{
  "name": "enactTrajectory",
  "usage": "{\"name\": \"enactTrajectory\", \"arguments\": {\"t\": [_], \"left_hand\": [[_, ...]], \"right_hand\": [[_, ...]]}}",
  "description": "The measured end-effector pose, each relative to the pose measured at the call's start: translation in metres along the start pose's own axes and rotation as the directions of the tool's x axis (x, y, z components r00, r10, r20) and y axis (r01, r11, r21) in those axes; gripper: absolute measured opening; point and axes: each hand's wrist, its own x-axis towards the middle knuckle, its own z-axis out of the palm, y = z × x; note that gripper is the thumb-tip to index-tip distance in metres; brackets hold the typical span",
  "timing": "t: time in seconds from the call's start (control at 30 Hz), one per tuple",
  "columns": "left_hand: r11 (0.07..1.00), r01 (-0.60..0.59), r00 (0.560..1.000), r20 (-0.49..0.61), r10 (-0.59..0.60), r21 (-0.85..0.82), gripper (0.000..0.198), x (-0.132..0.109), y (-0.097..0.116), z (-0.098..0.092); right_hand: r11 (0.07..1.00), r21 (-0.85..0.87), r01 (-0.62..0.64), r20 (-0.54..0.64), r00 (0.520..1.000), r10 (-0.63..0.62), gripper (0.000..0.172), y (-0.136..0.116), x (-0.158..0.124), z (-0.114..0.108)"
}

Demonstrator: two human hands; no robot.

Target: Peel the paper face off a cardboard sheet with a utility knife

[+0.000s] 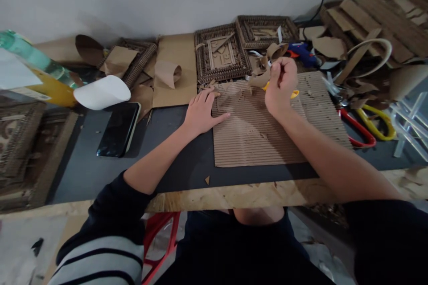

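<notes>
A sheet of corrugated cardboard (247, 142) lies ridged side up in front of me. My left hand (202, 111) rests at its upper left corner, fingers together and thumb stretched out, holding nothing visible. Over the sheet's upper part is my right hand (282, 82), raised with its fingers closed in a pinch. What those fingers hold, if anything, is too small to make out. A curled scrap of brown paper (259, 80) shows just left of the right hand; I cannot tell whether they touch. Partly hidden behind that hand is a yellow handle (294, 94).
Cardboard frames (222, 51) stand along the wall, beside a blue glue gun (304, 53). Red-handled scissors (357, 133), a yellow handle (377, 124) and clear glue sticks (411, 120) lie right. A phone (117, 129), white paper roll (102, 92) and green bottle (36, 58) are left.
</notes>
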Motion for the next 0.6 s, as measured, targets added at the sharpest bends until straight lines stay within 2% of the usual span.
{"name": "enactTrajectory", "arguments": {"t": [0.07,0.1,0.13,0.2,0.27,0.37,0.43,0.5,0.57,0.6], "left_hand": [[1.0,-0.001,1.0,0.003,0.001,0.002,0.083,0.0,0.0,-0.001],[1.0,-0.003,1.0,0.004,0.002,0.005,0.083,-0.001,0.001,-0.002],[1.0,-0.003,1.0,0.004,0.003,0.007,0.083,-0.001,0.001,-0.002],[1.0,0.004,1.0,0.004,-0.004,0.008,0.082,0.0,0.002,-0.003],[1.0,0.021,1.0,0.005,-0.021,0.005,0.081,0.0,0.003,-0.002],[1.0,0.027,1.0,-0.001,-0.027,-0.006,0.08,0.001,0.002,0.0],[1.0,0.02,1.0,-0.011,-0.02,-0.016,0.078,0.001,0.002,0.002],[1.0,0.02,1.0,-0.014,-0.021,-0.023,0.077,0.0,0.001,0.002],[0.999,0.024,1.0,-0.012,-0.025,-0.027,0.078,0.0,0.001,0.002],[0.999,0.025,1.0,-0.007,-0.025,-0.027,0.078,0.0,0.001,0.002]], "right_hand": [[0.983,0.063,-0.172,-0.134,0.975,0.179,0.065,-0.002,0.0,-0.006],[0.975,0.089,-0.206,-0.162,0.962,0.218,0.063,-0.004,0.0,-0.01],[0.979,0.085,-0.183,-0.146,0.97,0.194,0.06,-0.005,0.0,-0.014],[0.997,0.013,-0.071,-0.061,0.996,0.072,0.05,-0.004,0.001,-0.023],[0.998,-0.058,0.016,0.038,0.999,-0.013,0.045,0.006,0.003,-0.032],[0.997,-0.065,0.034,0.202,0.979,-0.02,0.043,0.029,0.008,-0.044],[0.994,-0.111,-0.003,0.349,0.936,0.042,0.037,0.038,0.013,-0.051],[0.958,-0.281,-0.059,0.487,0.852,0.195,0.037,0.036,0.018,-0.059],[0.938,-0.344,-0.049,0.566,0.786,0.249,0.037,0.026,0.023,-0.069],[0.928,-0.365,-0.075,0.562,0.777,0.284,0.036,0.019,0.024,-0.075]]}}
